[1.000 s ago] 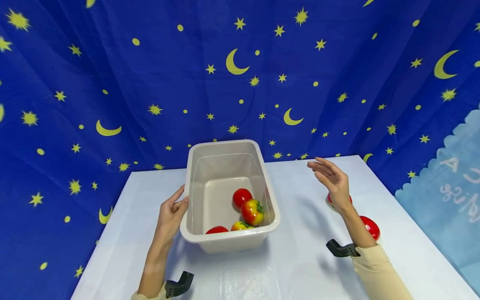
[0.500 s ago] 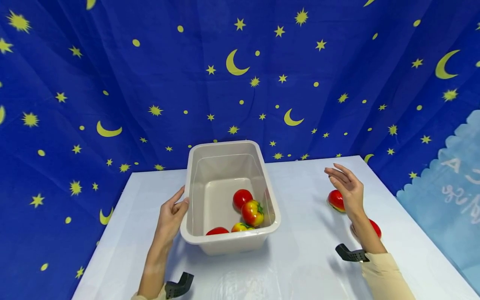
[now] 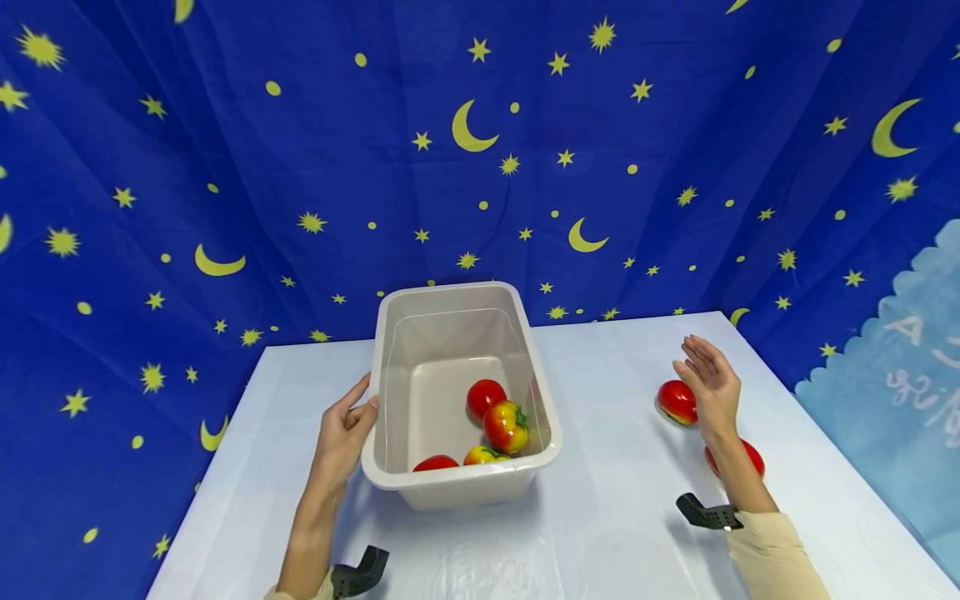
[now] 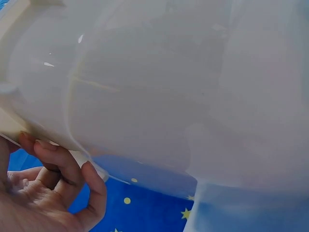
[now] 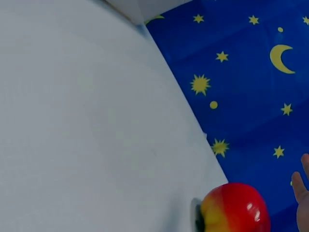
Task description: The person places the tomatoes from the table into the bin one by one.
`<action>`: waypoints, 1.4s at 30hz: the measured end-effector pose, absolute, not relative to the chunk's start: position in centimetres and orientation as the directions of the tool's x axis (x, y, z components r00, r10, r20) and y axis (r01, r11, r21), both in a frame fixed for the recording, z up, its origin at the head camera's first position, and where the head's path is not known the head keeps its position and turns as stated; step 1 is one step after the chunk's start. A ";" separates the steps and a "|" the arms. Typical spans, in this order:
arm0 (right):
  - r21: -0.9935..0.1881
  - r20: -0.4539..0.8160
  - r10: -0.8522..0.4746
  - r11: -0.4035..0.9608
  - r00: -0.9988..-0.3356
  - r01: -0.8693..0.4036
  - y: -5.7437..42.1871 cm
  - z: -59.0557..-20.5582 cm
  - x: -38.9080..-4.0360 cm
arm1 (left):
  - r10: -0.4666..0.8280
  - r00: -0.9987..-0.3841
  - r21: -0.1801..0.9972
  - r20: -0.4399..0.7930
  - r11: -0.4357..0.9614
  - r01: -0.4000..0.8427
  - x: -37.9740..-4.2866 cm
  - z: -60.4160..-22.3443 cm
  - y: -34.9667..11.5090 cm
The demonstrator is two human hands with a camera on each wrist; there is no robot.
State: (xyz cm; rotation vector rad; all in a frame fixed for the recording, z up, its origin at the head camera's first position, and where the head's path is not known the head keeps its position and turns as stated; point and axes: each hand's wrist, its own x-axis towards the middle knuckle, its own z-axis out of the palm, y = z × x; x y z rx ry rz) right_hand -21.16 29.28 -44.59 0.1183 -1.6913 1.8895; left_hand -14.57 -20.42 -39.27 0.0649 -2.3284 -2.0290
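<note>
A beige plastic bin [image 3: 435, 333] stands on the white table. My left hand [image 3: 342, 431] holds its left rim, thumb on the edge and fingers against the outer wall; the left wrist view shows those fingers [image 4: 63, 164] curled by the rim. Inside lie several glossy fruits like tomatoes, among them a plain red one [image 3: 485, 398] and a red-and-yellow one with green leaves [image 3: 504, 427]. At the right, my right hand [image 3: 714, 392] hovers with nothing in it, just beside a red fruit [image 3: 677, 402] on the table. Another red fruit [image 3: 752, 459] is partly hidden behind my right forearm.
The white table [image 3: 600, 517] backs onto a blue curtain [image 3: 337, 150] printed with yellow stars and moons. A light blue panel with white lettering [image 3: 900, 375] is along the right side. Black mounts [image 3: 705, 512] are strapped at both wrists.
My right hand has moved right, from between the bin and the fruits to beside the farther red fruit, uncovering more of it. The left hand and the bin have stayed put.
</note>
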 end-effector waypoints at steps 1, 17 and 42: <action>-0.888 0.424 0.375 -0.006 -0.825 -0.460 29.4 -44.8 -21.1 | -0.067 -0.998 0.991 0.010 0.134 0.001 -14.6 -39.3 -20.4; -0.977 0.210 0.476 0.076 -0.854 -0.198 30.3 -47.1 -20.6 | -0.075 -0.997 0.993 0.012 0.122 0.003 -14.6 -39.4 -20.4; -0.924 0.085 0.497 0.364 -0.864 0.119 30.3 -48.8 -20.9 | -0.063 -0.998 0.993 0.015 0.117 0.007 -14.5 -39.2 -20.4</action>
